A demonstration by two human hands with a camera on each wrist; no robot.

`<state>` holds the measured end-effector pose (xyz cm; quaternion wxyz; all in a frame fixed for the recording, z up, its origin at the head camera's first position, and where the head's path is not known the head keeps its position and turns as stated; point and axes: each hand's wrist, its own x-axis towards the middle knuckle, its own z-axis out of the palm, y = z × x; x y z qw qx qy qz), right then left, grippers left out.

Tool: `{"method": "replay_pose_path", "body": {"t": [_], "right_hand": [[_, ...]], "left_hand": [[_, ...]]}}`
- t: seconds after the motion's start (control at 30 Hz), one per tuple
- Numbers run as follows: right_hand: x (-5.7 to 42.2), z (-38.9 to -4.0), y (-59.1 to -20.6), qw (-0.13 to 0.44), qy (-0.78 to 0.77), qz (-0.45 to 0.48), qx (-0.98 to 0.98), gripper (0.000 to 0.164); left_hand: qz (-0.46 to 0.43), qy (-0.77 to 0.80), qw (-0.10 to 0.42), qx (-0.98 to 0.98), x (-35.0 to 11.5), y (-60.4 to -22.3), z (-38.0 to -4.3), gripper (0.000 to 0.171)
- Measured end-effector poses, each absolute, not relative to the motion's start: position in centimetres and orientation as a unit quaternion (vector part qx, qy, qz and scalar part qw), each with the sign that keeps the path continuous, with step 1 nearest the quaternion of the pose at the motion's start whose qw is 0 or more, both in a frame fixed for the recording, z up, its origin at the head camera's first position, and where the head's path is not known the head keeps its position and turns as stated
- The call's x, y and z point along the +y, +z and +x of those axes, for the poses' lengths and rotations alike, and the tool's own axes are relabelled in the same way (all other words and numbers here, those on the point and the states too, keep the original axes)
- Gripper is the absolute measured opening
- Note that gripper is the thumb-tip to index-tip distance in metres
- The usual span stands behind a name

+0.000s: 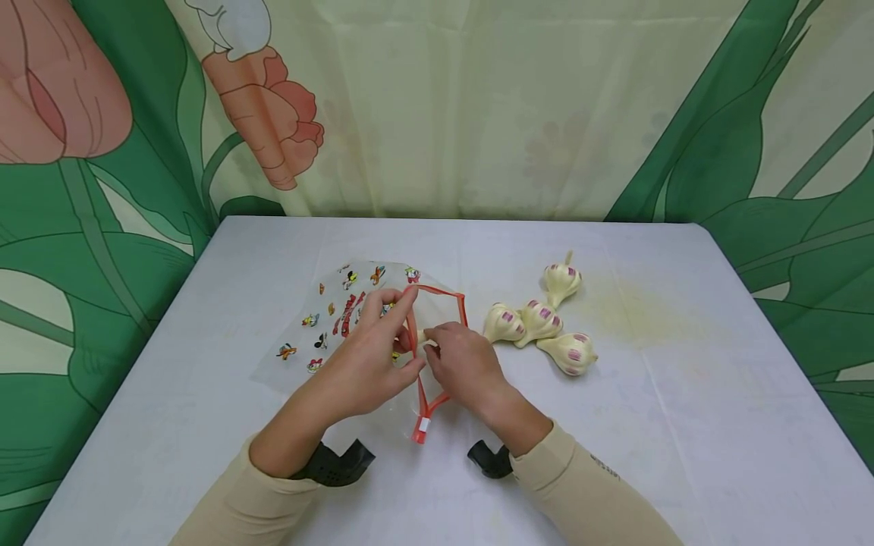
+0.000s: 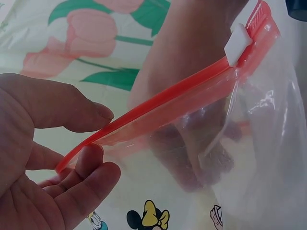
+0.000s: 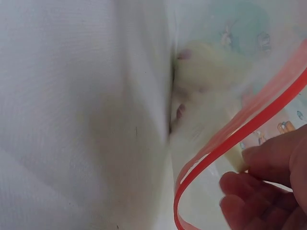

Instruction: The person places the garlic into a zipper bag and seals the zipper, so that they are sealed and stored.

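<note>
A clear zip bag [image 1: 328, 318] printed with cartoon figures lies on the white table [image 1: 683, 425]. Its red zipper rim [image 1: 464, 307] stands open in a loop, with a white slider [image 2: 238, 44] at the near end. My left hand [image 1: 404, 334] pinches the upper rim [image 2: 158, 103] between thumb and fingers and lifts it. My right hand [image 1: 444, 347] is at the mouth, holding a pale garlic bulb [image 3: 211, 67] by its stem. The bulb shows blurred through the plastic, inside the bag.
Several more garlic bulbs [image 1: 539, 318] with pink marks lie in a cluster just right of the bag. A curtain [image 1: 478, 114] with green leaves and flowers hangs behind the table and on both sides.
</note>
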<state>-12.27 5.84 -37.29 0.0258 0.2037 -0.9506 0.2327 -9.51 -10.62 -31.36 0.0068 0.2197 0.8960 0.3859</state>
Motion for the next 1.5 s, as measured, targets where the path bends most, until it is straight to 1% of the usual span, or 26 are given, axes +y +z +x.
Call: {"method": "replay_pose_path", "body": {"t": [0.17,0.3,0.43,0.6,0.73,0.83,0.93,1.23,1.5], "right_hand": [[5.8,-12.5,-37.4,-0.051,0.243,0.199,-0.948,0.039],[5.9,-12.7,-37.6,-0.090,0.264,0.202,-0.939,0.047],[5.8,-13.1,-37.6,-0.109,0.271,0.213,-0.933,0.051],[5.8,-13.5,-37.8,-0.137,0.289,0.224,-0.921,0.050],[5.9,-13.6,-37.9,-0.145,0.316,0.216,-0.912,0.052],[6.2,-13.4,-37.9,-0.141,0.347,0.203,-0.905,0.052],[6.8,-13.1,-37.7,-0.124,0.376,0.196,-0.897,0.049],[9.7,-11.6,-36.8,-0.085,0.397,0.202,-0.891,0.050],[13.6,-10.2,-35.9,-0.007,0.374,0.192,-0.907,0.049]], "left_hand": [[0.226,0.389,0.003,0.893,-10.6,-31.5,-9.6,0.085],[0.225,0.390,0.005,0.893,-10.6,-31.6,-9.6,0.085],[0.221,0.386,0.010,0.896,-10.5,-31.6,-9.6,0.083],[0.221,0.380,0.013,0.898,-10.6,-31.5,-9.5,0.081],[0.220,0.378,0.014,0.899,-10.7,-31.5,-9.6,0.081],[0.223,0.380,0.013,0.898,-10.7,-31.6,-9.6,0.083],[0.224,0.380,0.011,0.897,-10.7,-31.7,-9.7,0.084],[0.212,0.374,0.017,0.903,-10.5,-31.7,-9.8,0.085],[0.211,0.375,0.013,0.903,-10.3,-31.7,-9.9,0.086]]}}
